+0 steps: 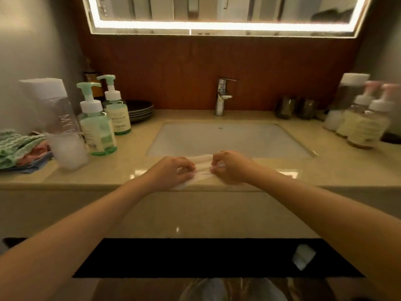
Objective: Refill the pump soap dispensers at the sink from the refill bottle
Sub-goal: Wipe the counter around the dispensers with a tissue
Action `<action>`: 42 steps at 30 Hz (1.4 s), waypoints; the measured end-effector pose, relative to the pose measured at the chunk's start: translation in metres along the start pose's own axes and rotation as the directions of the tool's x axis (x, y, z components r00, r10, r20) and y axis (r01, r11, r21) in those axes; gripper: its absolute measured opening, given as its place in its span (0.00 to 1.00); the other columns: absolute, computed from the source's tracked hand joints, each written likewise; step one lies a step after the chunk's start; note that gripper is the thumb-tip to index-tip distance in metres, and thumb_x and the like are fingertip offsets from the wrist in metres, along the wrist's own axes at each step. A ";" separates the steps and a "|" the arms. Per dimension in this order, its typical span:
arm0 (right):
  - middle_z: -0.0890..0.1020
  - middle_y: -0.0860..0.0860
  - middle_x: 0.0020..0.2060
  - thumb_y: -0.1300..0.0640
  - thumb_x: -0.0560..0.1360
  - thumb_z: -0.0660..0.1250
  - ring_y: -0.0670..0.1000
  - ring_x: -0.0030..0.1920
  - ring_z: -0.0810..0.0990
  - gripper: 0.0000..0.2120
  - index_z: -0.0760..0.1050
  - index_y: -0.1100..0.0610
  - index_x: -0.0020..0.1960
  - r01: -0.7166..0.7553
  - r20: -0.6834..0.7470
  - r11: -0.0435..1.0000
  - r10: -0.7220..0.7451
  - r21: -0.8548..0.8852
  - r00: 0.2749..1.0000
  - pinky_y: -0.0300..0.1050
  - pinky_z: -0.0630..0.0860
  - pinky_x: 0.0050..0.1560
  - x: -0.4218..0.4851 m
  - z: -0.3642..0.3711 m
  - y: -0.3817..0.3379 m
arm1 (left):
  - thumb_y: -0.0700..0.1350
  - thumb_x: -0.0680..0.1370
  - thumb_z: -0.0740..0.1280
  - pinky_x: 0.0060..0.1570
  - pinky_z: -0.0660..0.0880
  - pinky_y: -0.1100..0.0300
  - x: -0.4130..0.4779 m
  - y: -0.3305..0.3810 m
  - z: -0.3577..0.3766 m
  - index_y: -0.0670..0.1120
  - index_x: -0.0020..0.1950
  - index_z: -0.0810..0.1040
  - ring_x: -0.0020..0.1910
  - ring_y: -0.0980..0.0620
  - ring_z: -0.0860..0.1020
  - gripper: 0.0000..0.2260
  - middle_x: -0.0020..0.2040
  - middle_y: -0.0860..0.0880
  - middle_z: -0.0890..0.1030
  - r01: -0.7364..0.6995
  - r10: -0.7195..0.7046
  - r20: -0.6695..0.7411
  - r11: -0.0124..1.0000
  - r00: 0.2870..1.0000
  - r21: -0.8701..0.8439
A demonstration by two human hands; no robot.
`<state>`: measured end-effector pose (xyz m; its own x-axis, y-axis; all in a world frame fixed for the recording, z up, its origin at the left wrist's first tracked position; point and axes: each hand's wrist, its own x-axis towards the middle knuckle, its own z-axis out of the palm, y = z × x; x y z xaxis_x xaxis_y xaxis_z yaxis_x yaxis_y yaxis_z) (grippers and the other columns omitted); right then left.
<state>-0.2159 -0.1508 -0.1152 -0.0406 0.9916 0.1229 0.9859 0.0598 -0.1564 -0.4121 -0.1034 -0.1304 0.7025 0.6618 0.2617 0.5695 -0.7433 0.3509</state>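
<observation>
Just at the front edge of the counter, before the sink, the left hand and right hand each pinch a white cloth in curled fingers. Two green pump dispensers stand untouched at the left beside a tall clear bottle. Two pink-topped dispensers stand far right.

bathroom vanity, undermount sink with chrome faucet, lit mirror, pump soap dispensers, beige countertop
</observation>
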 end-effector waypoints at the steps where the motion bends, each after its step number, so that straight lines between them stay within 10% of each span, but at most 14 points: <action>1: 0.77 0.51 0.58 0.46 0.76 0.61 0.54 0.56 0.75 0.13 0.74 0.50 0.57 -0.037 -0.009 0.999 0.037 -0.016 0.999 0.47 0.71 0.52 -0.008 -0.004 0.013 | 0.45 0.76 0.67 0.57 0.68 0.66 0.010 0.010 0.007 0.44 0.57 0.80 0.55 0.51 0.77 0.12 0.57 0.49 0.80 -0.033 0.033 0.005 0.999 0.999 -0.005; 6: 0.77 0.52 0.58 0.46 0.75 0.61 0.54 0.57 0.74 0.14 0.74 0.51 0.56 -0.259 -0.029 0.966 0.259 -0.007 0.965 0.47 0.72 0.54 -0.051 -0.017 0.079 | 0.46 0.77 0.65 0.53 0.61 0.74 0.062 0.060 0.043 0.46 0.60 0.78 0.59 0.54 0.74 0.12 0.61 0.51 0.77 -0.160 0.167 0.077 0.984 0.983 -0.083; 13: 0.75 0.51 0.61 0.47 0.77 0.60 0.53 0.61 0.72 0.14 0.73 0.52 0.58 -0.436 0.011 0.893 0.438 0.113 0.899 0.48 0.70 0.58 -0.118 -0.038 0.153 | 0.48 0.77 0.64 0.61 0.69 0.57 0.116 0.132 0.088 0.48 0.62 0.76 0.60 0.50 0.74 0.14 0.62 0.50 0.76 -0.322 0.334 0.144 0.942 0.932 -0.098; 18: 0.77 0.51 0.58 0.48 0.75 0.65 0.51 0.58 0.73 0.14 0.76 0.53 0.58 -0.233 -0.288 0.972 0.232 0.030 0.929 0.50 0.71 0.58 -0.158 -0.027 0.175 | 0.50 0.74 0.68 0.54 0.74 0.52 0.119 0.143 0.089 0.52 0.56 0.78 0.52 0.53 0.75 0.11 0.55 0.52 0.77 -0.353 0.358 0.074 0.933 0.931 -0.069; 26: 0.79 0.53 0.52 0.57 0.74 0.67 0.55 0.53 0.75 0.07 0.78 0.57 0.51 -0.153 -0.364 0.982 0.103 -0.109 0.925 0.48 0.69 0.51 -0.153 -0.018 0.186 | 0.43 0.73 0.69 0.42 0.65 0.77 0.102 0.132 0.088 0.47 0.49 0.81 0.43 0.57 0.73 0.06 0.49 0.54 0.78 -0.433 0.437 0.035 0.898 0.899 -0.076; 36: 0.80 0.53 0.49 0.61 0.75 0.63 0.54 0.50 0.76 0.05 0.76 0.58 0.49 -0.130 -0.392 0.984 0.071 -0.126 0.917 0.47 0.67 0.50 -0.170 -0.020 0.190 | 0.39 0.75 0.68 0.45 0.77 0.55 0.087 0.136 0.090 0.45 0.44 0.79 0.42 0.56 0.80 0.02 0.41 0.56 0.80 -0.434 0.419 -0.120 0.882 0.900 -0.183; 42: 0.80 0.52 0.48 0.61 0.76 0.63 0.52 0.48 0.76 0.04 0.75 0.58 0.48 -0.190 -0.393 0.980 0.152 -0.061 0.907 0.44 0.69 0.50 -0.215 -0.028 0.203 | 0.38 0.76 0.66 0.44 0.76 0.61 0.087 0.184 0.100 0.42 0.47 0.78 0.43 0.55 0.79 0.02 0.42 0.51 0.80 -0.482 0.469 -0.112 0.841 0.876 -0.245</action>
<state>-0.0025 -0.3555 -0.1461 0.1764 0.8631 0.4732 0.9837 -0.1372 -0.1165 -0.2033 -0.1925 -0.1330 0.8345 0.2420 0.4950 0.0360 -0.9204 0.3893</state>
